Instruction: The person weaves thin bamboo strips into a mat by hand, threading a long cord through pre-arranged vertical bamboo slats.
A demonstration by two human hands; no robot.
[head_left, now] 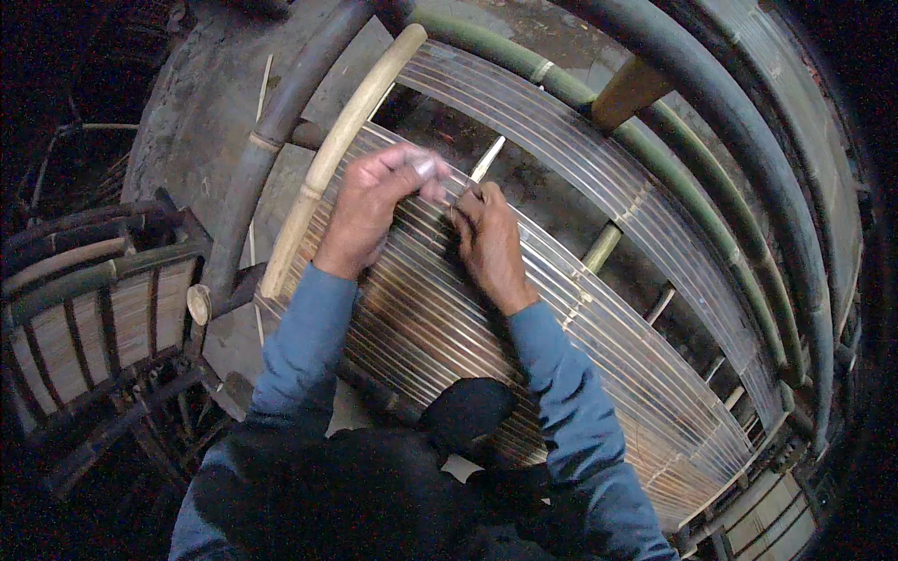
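Observation:
My left hand [379,192] and my right hand [491,238] are close together above the far edge of a slatted bamboo panel [421,318]. Thumb and fingers are pinched on both hands, and the left fingertips are slightly blurred. Something thin and pale seems to run between them, too fine to name. Just beyond my right fingers, a pale pointed bamboo sliver [489,157] sticks up in the gap behind the panel. A pale, peeled bamboo pole [344,154] crosses the panel's left end. Knotted bindings [582,297] cross the slats to the right of my right hand.
Past the gap lies a narrower slatted strip [645,201], bordered by a green bamboo pole [510,56]. Thick dark bamboo poles [748,122] curve along the far right. At left stand a dark upright pole [267,150] and bamboo furniture [103,309] on concrete floor [210,84].

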